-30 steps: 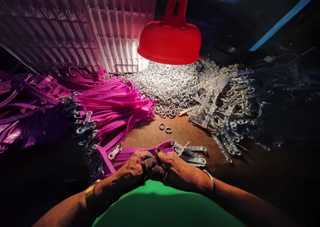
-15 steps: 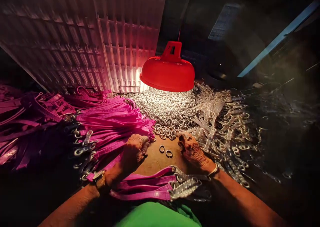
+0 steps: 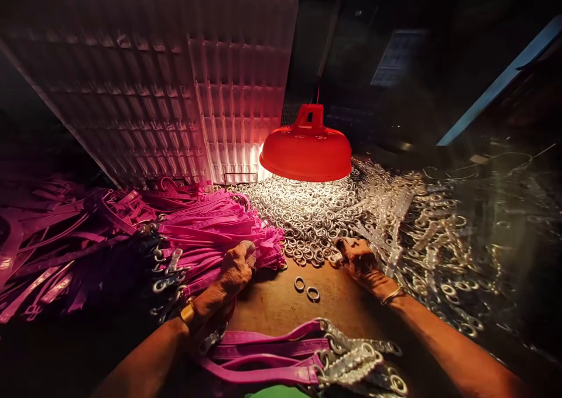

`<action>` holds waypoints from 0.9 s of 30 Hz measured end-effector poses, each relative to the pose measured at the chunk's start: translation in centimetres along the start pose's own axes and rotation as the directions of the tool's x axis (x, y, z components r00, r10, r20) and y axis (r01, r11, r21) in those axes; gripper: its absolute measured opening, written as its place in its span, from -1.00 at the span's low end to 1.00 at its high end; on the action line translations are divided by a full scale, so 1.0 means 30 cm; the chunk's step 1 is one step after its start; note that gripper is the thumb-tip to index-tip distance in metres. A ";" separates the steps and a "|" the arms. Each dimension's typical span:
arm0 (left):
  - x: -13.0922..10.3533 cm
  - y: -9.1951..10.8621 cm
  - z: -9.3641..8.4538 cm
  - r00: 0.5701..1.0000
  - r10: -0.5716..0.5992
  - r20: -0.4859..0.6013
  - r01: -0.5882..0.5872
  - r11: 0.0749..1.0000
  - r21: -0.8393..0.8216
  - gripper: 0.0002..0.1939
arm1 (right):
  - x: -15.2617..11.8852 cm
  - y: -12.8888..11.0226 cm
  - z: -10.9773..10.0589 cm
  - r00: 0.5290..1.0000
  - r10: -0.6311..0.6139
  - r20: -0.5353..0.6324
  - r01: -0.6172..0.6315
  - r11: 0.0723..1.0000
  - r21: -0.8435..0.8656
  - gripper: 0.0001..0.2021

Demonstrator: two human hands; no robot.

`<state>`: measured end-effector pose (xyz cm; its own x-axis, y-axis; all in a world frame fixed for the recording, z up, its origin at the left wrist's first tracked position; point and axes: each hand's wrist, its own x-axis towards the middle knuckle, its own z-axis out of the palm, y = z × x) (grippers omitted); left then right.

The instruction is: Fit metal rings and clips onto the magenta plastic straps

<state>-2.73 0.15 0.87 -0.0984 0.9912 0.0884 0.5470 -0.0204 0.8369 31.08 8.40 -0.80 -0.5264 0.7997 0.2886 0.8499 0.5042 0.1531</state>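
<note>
My left hand is closed at the right edge of a heap of pink straps. A dark pink strip hangs beneath it, seemingly from its curled fingers, with a metal link below the wrist. My right hand is closed at the near edge of a pile of metal rings; its fingertips touch the rings, and what they pinch is hidden. Between the hands, two loose split rings lie on the wooden tabletop. Nearer me lie several pink straps joined to metal links.
A red lamp hangs low over the rings. Ribbed panels stand behind. Metal link strips are heaped at right, and more purple straps at far left. Green cloth shows at the bottom edge.
The view has tilted up and shifted left, so everything sits lower and farther right. My left hand has drawn slightly away from the two loose rings; my right hand stays at the ring pile.
</note>
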 end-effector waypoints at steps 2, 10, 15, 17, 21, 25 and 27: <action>-0.014 0.049 -0.024 0.994 -0.098 0.040 0.102 0.986 -0.130 -0.76 | 0.021 -0.001 -0.032 1.000 0.023 -0.020 -0.022 0.999 0.029 -0.72; -0.117 0.105 -0.130 0.929 -0.236 0.284 0.361 0.739 -0.569 -0.53 | -0.001 -0.015 -0.050 0.941 0.023 0.338 -0.049 0.996 0.068 -0.52; -0.139 0.010 -0.138 0.892 -0.236 0.386 0.191 0.970 0.152 -0.67 | -0.011 -0.032 -0.046 0.926 0.044 0.376 -0.049 0.999 0.004 -0.53; -0.158 -0.002 -0.101 0.879 -0.232 0.417 0.050 0.914 0.403 -0.57 | -0.004 -0.033 -0.052 0.928 0.044 0.370 -0.050 0.999 0.008 -0.54; -0.189 0.012 0.024 0.935 -0.110 0.337 -0.127 0.784 0.608 -0.45 | 0.004 -0.010 -0.071 0.941 0.039 0.335 -0.063 0.996 0.061 -0.60; -0.178 0.010 0.152 0.961 0.098 0.259 -0.249 0.716 0.652 -0.53 | 0.019 0.020 -0.108 0.985 0.159 0.060 -0.170 0.941 0.291 -0.68; -0.162 -0.003 0.194 0.962 0.140 0.236 -0.265 0.697 0.666 -0.58 | 0.040 0.013 -0.134 0.968 0.242 -0.064 -0.196 0.891 0.409 -0.69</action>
<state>2.53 -3.90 -2.76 0.1782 0.9812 0.0746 0.9611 -0.1898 0.2006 30.87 8.24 3.41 -0.3021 0.8756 0.3769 0.8513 0.4258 -0.3067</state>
